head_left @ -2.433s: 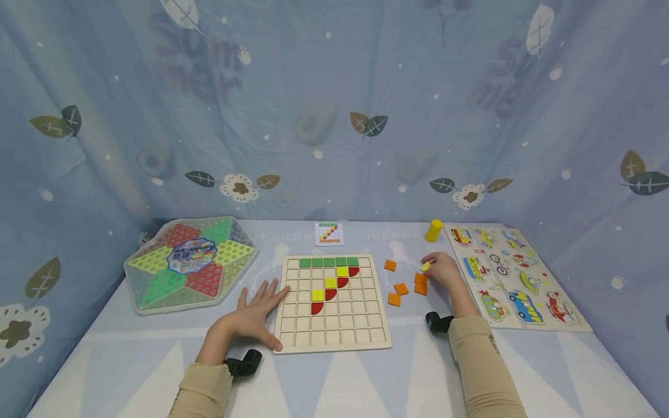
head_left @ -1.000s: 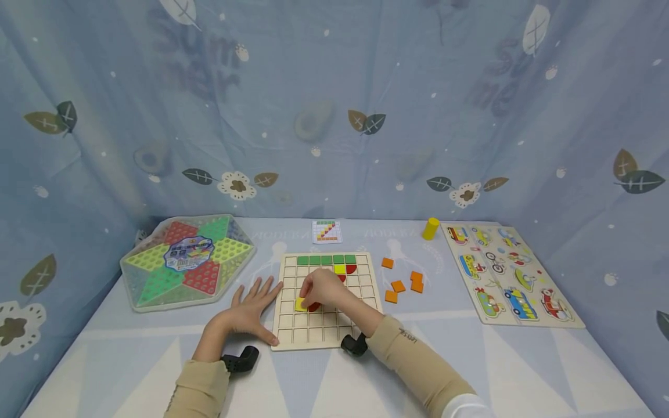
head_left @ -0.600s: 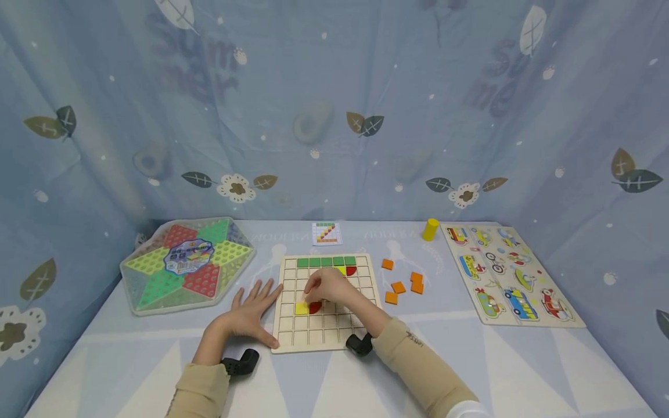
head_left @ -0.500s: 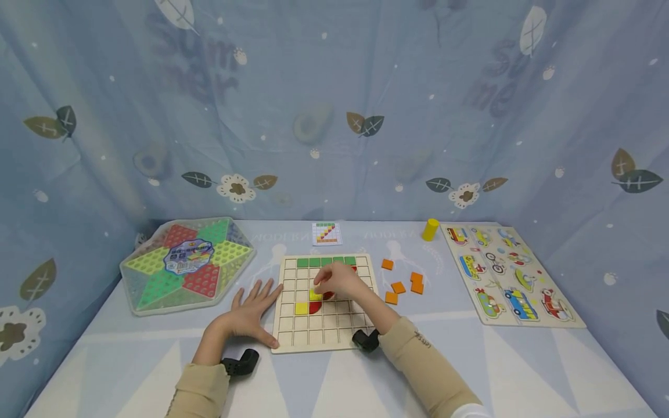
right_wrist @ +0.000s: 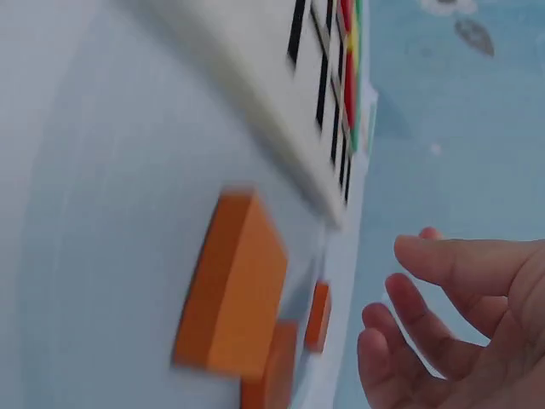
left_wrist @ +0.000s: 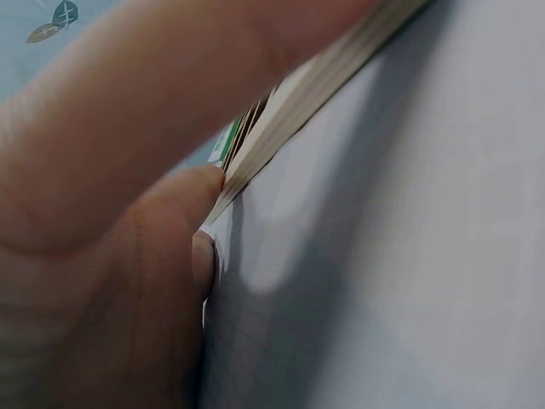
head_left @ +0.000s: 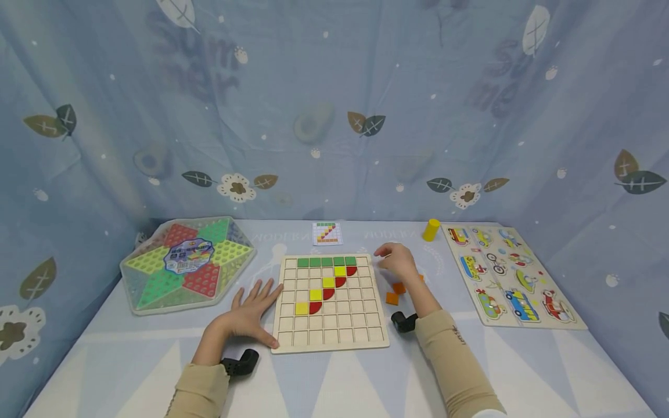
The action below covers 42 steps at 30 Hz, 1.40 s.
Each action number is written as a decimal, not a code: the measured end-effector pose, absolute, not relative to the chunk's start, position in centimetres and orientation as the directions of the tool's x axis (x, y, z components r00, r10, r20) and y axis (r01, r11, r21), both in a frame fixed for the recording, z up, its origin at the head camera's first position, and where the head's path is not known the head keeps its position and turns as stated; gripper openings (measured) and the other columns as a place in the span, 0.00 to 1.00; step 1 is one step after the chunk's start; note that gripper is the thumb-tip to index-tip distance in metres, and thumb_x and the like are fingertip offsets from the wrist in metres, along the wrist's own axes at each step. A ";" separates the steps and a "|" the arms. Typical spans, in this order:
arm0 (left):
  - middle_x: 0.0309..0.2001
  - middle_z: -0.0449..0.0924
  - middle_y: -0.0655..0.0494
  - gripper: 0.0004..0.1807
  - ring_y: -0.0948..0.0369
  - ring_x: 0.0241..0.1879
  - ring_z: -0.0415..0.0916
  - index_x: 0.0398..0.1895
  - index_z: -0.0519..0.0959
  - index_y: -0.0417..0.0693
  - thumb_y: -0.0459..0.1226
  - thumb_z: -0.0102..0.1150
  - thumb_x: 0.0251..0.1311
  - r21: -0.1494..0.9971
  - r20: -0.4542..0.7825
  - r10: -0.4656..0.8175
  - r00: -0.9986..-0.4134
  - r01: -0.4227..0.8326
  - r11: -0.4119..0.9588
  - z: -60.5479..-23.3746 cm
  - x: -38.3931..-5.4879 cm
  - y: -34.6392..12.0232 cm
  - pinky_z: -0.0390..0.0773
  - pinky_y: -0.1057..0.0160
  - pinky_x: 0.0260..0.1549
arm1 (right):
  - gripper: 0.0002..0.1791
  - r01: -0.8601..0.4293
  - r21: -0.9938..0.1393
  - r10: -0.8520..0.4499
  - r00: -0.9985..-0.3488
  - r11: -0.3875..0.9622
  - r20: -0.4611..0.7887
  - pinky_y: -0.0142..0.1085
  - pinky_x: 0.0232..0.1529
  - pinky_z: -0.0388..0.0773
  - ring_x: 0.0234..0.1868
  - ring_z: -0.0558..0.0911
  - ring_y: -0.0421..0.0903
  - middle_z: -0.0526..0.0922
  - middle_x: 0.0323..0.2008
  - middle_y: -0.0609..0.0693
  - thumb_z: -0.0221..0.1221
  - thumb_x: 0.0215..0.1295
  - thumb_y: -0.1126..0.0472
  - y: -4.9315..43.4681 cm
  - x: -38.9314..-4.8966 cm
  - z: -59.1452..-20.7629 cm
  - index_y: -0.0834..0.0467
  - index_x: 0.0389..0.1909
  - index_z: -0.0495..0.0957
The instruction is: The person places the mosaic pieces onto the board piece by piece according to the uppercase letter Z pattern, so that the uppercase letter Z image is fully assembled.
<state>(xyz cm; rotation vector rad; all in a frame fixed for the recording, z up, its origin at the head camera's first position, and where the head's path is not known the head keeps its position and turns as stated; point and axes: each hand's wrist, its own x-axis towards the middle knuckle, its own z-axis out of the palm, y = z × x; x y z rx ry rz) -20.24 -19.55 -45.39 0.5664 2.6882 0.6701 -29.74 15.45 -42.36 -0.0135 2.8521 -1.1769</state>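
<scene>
The wooden grid board (head_left: 360, 319) lies flat, with a row of green squares (head_left: 326, 262) along its far side. Yellow squares (head_left: 316, 295) and red quarter-round tiles (head_left: 328, 294) run diagonally over it. Spread out at the board's left side, my left hand (head_left: 248, 318) touches the edge with its thumb and a fingertip. My right hand (head_left: 398, 260) hovers just beyond the board's right edge, fingers loosely bent with nothing between them. Orange square tiles (head_left: 392, 298) lie below and beside it, partly hidden by the hand; the right wrist view shows one tile (right_wrist: 318, 317) near the fingertips.
A small pattern card (head_left: 327, 233) lies behind the board. At the left is a hexagonal game box (head_left: 157, 290); at the right, a vehicle picture puzzle (head_left: 507, 278). A yellow cylinder (head_left: 431, 230) stands near the puzzle. A curtain (head_left: 313, 75) hangs behind.
My right hand has carried a yellow square from the right onto the board, let go of it, and moved back right to the orange tiles. The left hand has stayed put.
</scene>
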 end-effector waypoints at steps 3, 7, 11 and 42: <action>0.72 0.36 0.38 0.69 0.39 0.70 0.28 0.72 0.47 0.43 0.61 0.73 0.27 0.503 -0.199 0.447 -0.872 0.301 0.810 -45.5 -20.2 -19.6 0.28 0.34 0.59 | 0.14 0.050 -0.602 -0.001 -0.996 0.797 -0.084 0.44 0.41 0.76 0.42 0.77 0.54 0.76 0.48 0.61 0.61 0.54 0.69 16.5 -30.2 -42.5 0.61 0.43 0.80; 0.72 0.36 0.38 0.69 0.39 0.70 0.28 0.72 0.47 0.43 0.61 0.73 0.26 0.505 -0.197 0.447 -0.873 0.300 0.809 -45.6 -20.2 -19.6 0.28 0.34 0.59 | 0.16 0.094 -0.451 0.022 -0.986 0.887 -0.162 0.43 0.39 0.74 0.40 0.74 0.54 0.75 0.45 0.61 0.63 0.54 0.64 17.1 -30.4 -42.9 0.61 0.45 0.78; 0.72 0.36 0.39 0.69 0.39 0.70 0.28 0.72 0.47 0.44 0.61 0.73 0.26 0.505 -0.196 0.448 -0.872 0.302 0.808 -45.6 -20.2 -19.6 0.28 0.33 0.59 | 0.14 0.106 -0.446 0.034 -0.986 0.889 -0.166 0.39 0.33 0.72 0.34 0.74 0.51 0.75 0.36 0.57 0.65 0.52 0.62 17.4 -30.6 -43.3 0.61 0.39 0.76; 0.72 0.35 0.38 0.68 0.39 0.70 0.27 0.72 0.47 0.43 0.59 0.74 0.29 0.503 -0.204 0.450 -0.870 0.301 0.810 -45.0 -20.1 -19.5 0.28 0.33 0.59 | 0.04 -0.059 -0.856 -0.480 -0.847 0.514 -0.230 0.32 0.25 0.77 0.21 0.77 0.41 0.80 0.23 0.48 0.66 0.50 0.67 3.7 -22.6 -42.5 0.61 0.26 0.80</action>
